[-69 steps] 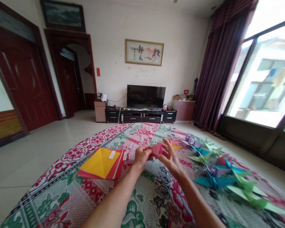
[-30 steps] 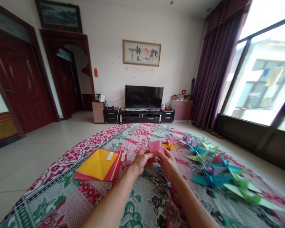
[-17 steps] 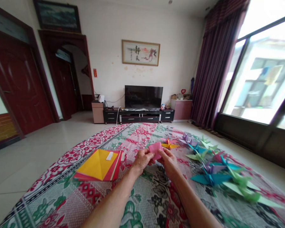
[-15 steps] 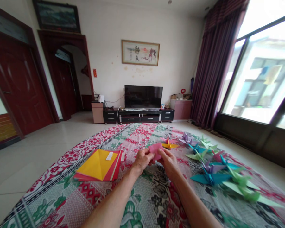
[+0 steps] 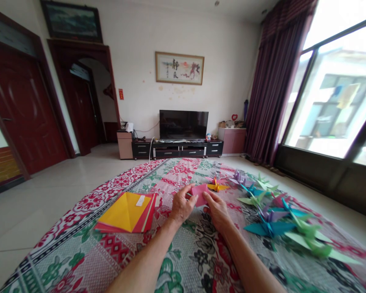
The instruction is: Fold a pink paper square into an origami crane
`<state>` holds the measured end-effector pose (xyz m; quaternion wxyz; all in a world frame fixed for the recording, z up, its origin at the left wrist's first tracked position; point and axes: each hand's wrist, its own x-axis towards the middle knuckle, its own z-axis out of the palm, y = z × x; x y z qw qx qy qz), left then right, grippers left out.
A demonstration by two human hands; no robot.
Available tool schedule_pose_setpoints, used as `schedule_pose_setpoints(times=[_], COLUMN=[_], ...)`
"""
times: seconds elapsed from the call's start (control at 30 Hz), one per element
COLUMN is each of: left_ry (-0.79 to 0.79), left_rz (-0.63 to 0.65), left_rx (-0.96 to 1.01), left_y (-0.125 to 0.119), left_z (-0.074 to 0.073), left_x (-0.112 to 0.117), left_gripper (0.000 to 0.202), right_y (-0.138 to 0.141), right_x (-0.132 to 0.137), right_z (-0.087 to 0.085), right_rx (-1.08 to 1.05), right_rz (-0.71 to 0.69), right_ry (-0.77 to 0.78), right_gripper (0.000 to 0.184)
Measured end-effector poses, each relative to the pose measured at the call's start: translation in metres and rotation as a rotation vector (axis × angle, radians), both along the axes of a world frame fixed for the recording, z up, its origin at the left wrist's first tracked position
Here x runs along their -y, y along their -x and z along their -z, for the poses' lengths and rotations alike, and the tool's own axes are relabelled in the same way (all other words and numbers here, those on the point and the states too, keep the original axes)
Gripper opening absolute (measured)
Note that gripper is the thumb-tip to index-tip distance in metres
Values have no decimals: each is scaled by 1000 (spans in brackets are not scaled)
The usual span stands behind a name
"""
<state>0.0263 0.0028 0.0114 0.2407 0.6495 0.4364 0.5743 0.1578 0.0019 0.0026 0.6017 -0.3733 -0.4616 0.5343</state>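
A small folded piece of pink paper point(image 5: 200, 196) is held up above the cloth, between both hands. My left hand point(image 5: 182, 204) pinches its left side, thumb in front and index finger along the top corner. On the other side, my right hand point(image 5: 217, 208) grips the right edge between thumb and fingers. Just behind the paper sits a yellow origami crane point(image 5: 217, 186). To the left lies a stack of coloured paper squares point(image 5: 125, 211), yellow on top, with a small white piece on it.
Several folded cranes, among them a blue one point(image 5: 271, 228) and a green one point(image 5: 315, 240), spread over the right of the patterned tablecloth point(image 5: 140, 264). Past the table's far edge stand a television point(image 5: 184, 124) and a low black cabinet point(image 5: 167, 152).
My left hand has opened its grip a little, with the index finger lifted toward the paper's top corner. The pink paper stays in nearly the same place.
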Motion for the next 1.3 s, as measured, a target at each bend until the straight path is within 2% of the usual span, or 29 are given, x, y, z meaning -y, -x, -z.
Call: schedule_pose_setpoints(times=[0.13,0.23,0.47,0.57,0.9,1.03,1.17,1.23,1.3], left_ry=[56,115,309,345,347,390,403,391,346], left_rz=[38,100,287,295,300,339,347,328,280], left_rx=[54,104,415,472,408,366,320,314,311], left_y=[-1,-3,-7,-9,-9,-10,-12,-12,-11], left_z=[1,2,-4,-8,-5,-8,-10,-9,-7], left_x=[-1,0,7,11,10,13,17,16,13], left_gripper=[47,54,87,95,88,86,85,84,84], right_y=[0,1,1,2,6,1,-10,-14,-13], right_x=[2,2,0,0,0,-3,-6,-5,-3], right_z=[-1,-1,2,1,0,-2,-7,-9,-10], right_rx=[47,72,84,74,17,-34,-216,-293,-296], right_rz=[-41,-15,-29,-46,-67,13,141,120,4], right_ry=[-7,8,-38,-45,-56,-14,34,70,140], right_gripper=[40,41,39,38,37,35,30,29,33])
